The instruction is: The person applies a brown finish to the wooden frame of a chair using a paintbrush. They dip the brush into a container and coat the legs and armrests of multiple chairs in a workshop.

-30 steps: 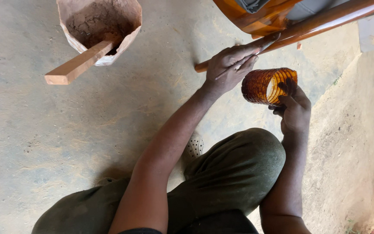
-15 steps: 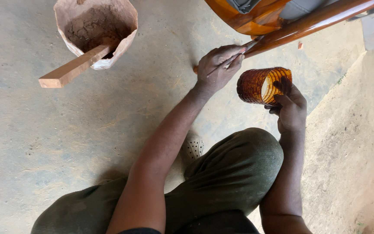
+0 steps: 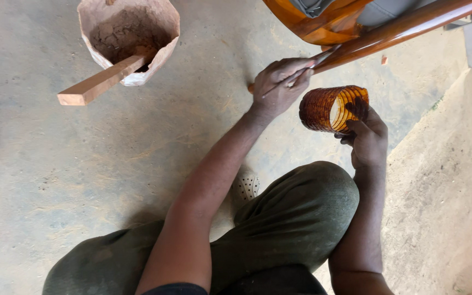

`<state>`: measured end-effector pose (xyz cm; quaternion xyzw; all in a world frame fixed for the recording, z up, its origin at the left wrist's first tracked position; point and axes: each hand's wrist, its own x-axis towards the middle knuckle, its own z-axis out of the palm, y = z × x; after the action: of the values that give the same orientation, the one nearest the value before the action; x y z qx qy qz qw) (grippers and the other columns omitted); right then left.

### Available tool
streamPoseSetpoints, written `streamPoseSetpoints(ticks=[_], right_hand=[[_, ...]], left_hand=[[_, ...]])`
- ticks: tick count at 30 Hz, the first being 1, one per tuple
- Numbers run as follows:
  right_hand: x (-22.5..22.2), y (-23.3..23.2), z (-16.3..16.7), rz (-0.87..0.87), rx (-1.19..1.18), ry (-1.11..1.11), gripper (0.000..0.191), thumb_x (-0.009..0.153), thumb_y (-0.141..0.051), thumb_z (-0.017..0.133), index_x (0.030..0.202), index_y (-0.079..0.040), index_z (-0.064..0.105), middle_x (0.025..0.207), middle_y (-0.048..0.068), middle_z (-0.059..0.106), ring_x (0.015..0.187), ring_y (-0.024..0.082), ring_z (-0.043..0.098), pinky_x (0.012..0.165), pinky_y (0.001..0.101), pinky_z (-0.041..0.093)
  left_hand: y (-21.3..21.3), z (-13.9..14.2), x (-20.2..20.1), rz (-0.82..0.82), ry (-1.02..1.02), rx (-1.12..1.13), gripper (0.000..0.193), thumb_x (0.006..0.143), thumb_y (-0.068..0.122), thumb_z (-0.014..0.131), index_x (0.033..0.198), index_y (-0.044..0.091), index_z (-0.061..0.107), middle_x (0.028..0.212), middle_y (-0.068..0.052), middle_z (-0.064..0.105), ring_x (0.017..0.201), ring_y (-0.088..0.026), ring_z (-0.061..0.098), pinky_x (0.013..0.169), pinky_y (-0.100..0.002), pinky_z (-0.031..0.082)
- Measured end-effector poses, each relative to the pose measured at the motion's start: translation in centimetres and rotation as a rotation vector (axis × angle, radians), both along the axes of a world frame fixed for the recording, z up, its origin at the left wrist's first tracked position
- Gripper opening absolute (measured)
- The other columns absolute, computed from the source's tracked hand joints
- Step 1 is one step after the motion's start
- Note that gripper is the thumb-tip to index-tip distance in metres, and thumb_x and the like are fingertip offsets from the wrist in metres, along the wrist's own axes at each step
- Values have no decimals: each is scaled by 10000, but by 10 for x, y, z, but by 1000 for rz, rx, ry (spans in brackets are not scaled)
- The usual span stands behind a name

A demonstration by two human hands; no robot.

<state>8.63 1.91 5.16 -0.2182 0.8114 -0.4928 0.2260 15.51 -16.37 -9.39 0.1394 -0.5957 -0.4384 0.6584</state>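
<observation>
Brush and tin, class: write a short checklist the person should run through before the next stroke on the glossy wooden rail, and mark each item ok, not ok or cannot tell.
1. Brush gripped firmly in the left hand: ok.
2. Brush tip meets the wooden rail: ok, it touches the rail's lower end.
3. Ribbed amber tin held securely in the right hand: ok, fingers hooked at its rim.
4. Tin close to the brush: ok, just beside it.
5. Enough finish left in the tin: cannot tell, inside hardly visible.
6. Bucket with its wooden stick out of the way: ok, apart on the floor.
</observation>
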Motion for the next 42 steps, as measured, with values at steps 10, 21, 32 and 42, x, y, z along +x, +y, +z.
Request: streamPoseSetpoints(ticks=[10, 21, 32, 42], right_hand=[[3, -15, -5, 46, 26, 4, 485, 885, 17, 491, 1353, 43, 616, 960, 116, 715, 663, 132, 656, 517, 216, 488], [6, -39, -18, 149, 149, -36, 595, 854, 15, 532, 1445, -25, 587, 1048, 93, 750, 662, 127, 638, 525, 243, 489], [13, -58, -36, 277, 99, -72, 605, 876, 11, 526, 1475, -36, 596, 1066, 47, 733, 735, 119, 623, 594, 264, 491], [32, -90, -51, 372, 161, -91, 463, 976, -6, 555, 1431, -9, 639, 1032, 121, 717, 760, 164, 654, 647, 292, 485]], left_hand=[[-20, -2, 46, 56, -156, 332, 169, 894, 100, 786, 1055, 99, 735, 1005, -68, 781, 817, -137, 770, 734, -258, 639], [-52, 20, 77, 20, 176, 574, 106, 968, 49, 713, 1052, -15, 703, 838, 0, 683, 709, -34, 589, 616, -190, 482], [-52, 44, 106, -104, 252, 623, 83, 1050, 70, 661, 1057, 11, 719, 793, 30, 633, 669, -24, 549, 583, -183, 452], [-36, 121, 173, 169, 275, 148, 183, 1127, 176, 669, 1051, 10, 678, 856, -57, 702, 692, -43, 648, 587, -199, 534]])
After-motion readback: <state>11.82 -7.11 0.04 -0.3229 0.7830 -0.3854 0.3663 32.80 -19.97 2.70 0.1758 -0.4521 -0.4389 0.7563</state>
